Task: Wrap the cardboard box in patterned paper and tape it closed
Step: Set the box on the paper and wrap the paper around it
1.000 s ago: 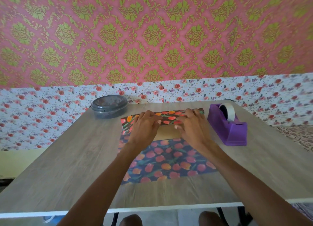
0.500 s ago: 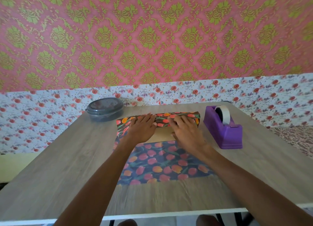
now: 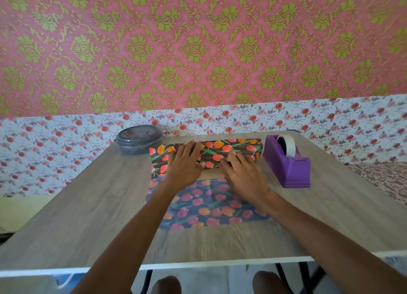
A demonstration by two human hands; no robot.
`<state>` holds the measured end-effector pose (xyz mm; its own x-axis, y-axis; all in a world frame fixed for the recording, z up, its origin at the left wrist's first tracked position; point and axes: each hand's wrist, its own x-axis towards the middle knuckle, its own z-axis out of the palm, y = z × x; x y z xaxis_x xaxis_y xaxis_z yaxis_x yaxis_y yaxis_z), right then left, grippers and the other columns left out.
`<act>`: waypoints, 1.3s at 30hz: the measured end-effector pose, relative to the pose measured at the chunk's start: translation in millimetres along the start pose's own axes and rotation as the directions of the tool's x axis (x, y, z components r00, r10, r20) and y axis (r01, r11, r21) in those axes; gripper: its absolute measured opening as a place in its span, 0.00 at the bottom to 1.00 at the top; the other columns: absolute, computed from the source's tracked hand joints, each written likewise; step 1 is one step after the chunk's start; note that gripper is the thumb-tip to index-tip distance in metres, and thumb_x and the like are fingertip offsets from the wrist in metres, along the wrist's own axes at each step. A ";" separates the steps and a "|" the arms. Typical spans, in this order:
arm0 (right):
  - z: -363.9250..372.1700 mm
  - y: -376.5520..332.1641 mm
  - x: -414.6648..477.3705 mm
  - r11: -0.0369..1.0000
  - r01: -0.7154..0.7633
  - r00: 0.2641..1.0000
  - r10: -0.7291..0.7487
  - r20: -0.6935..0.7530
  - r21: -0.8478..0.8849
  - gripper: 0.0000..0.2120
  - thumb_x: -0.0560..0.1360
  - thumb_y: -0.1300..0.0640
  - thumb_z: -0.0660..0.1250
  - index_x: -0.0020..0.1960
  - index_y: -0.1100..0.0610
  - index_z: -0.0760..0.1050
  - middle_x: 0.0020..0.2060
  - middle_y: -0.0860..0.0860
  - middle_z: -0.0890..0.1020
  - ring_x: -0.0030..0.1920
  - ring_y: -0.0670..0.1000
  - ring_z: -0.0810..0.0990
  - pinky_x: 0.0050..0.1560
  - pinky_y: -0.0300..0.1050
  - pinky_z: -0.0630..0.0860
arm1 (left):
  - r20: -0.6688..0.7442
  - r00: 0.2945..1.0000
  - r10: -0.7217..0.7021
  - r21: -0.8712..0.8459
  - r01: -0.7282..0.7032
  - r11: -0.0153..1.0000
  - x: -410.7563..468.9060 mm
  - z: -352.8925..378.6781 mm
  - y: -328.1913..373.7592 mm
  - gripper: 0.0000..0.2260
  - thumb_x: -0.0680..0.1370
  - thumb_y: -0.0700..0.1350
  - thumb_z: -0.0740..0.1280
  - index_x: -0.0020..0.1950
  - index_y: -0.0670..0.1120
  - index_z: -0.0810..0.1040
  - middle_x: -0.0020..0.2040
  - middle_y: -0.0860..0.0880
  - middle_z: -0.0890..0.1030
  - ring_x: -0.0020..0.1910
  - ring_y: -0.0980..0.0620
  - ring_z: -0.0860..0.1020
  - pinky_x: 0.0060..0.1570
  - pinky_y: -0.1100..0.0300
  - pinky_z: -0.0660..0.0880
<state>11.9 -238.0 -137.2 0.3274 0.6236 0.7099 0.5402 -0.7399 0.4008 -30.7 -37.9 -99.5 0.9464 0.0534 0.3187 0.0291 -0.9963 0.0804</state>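
A dark sheet of tulip-patterned paper lies flat on the wooden table, and its far part is folded up over the cardboard box. Only a thin strip of bare cardboard box shows between my hands. My left hand lies flat on the folded paper with fingers straight and spread. My right hand presses the paper's edge down on the box top, fingers extended. A purple tape dispenser with a white roll stands just right of the box.
A grey lidded round container sits at the table's far left, touching the paper's corner. Floral-papered wall runs right behind the table. The table's white front edge is near my knees.
My left hand has slid further up over the folded paper, fingers now spread flat. My right hand has shifted slightly right and nearer along the paper's edge. The camera has tilted a little.
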 end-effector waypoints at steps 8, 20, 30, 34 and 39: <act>-10.6 2.5 -3.3 0.995 0.026 1.000 -0.024 -0.014 0.097 0.16 0.77 0.48 0.64 0.54 0.58 0.81 0.46 0.51 0.78 0.49 0.53 0.72 0.51 0.48 0.68 | -0.028 0.999 -0.038 0.013 0.039 0.999 12.1 -16.2 1.3 0.42 0.69 0.64 0.72 0.75 0.49 0.58 0.73 0.48 0.63 0.74 0.45 0.59 0.73 0.36 0.50; -32.3 16.5 40.0 0.990 -0.037 0.926 -0.017 0.377 0.135 0.49 0.64 0.42 0.79 0.76 0.56 0.59 0.66 0.53 0.72 0.63 0.56 0.72 0.63 0.52 0.71 | -0.170 0.984 0.048 0.121 -0.028 0.992 -16.1 -5.5 0.0 0.47 0.60 0.70 0.75 0.74 0.57 0.61 0.70 0.49 0.66 0.70 0.42 0.63 0.71 0.42 0.56; -8.9 6.4 34.3 0.995 -0.042 0.954 0.012 0.299 0.094 0.46 0.55 0.41 0.81 0.64 0.58 0.64 0.57 0.54 0.78 0.56 0.57 0.75 0.52 0.53 0.67 | -0.304 0.950 0.066 0.239 0.009 0.971 -32.2 16.2 3.8 0.48 0.61 0.64 0.79 0.74 0.54 0.61 0.69 0.48 0.69 0.67 0.43 0.67 0.70 0.42 0.59; -1.8 5.7 37.2 0.995 -0.061 0.951 0.033 0.308 0.084 0.46 0.55 0.42 0.80 0.64 0.59 0.63 0.54 0.54 0.79 0.56 0.57 0.75 0.53 0.53 0.65 | -0.291 0.952 0.095 0.250 -0.020 0.968 -23.4 13.8 -1.5 0.43 0.63 0.63 0.78 0.73 0.54 0.66 0.66 0.47 0.71 0.63 0.42 0.69 0.67 0.42 0.62; -0.7 5.2 34.0 0.989 -0.094 0.956 0.058 0.289 0.114 0.49 0.54 0.39 0.81 0.66 0.59 0.67 0.56 0.52 0.82 0.59 0.56 0.76 0.58 0.54 0.66 | -0.192 0.974 0.122 0.242 -0.074 0.968 -5.6 -8.2 -4.6 0.39 0.69 0.69 0.69 0.74 0.54 0.66 0.63 0.48 0.72 0.60 0.43 0.71 0.63 0.47 0.67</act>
<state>25.3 -220.8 -110.6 0.5681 0.6261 0.5341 0.5917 -0.7618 0.2636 -38.7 -33.1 -93.9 0.8634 -0.0567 0.5013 0.0364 -0.9841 -0.1740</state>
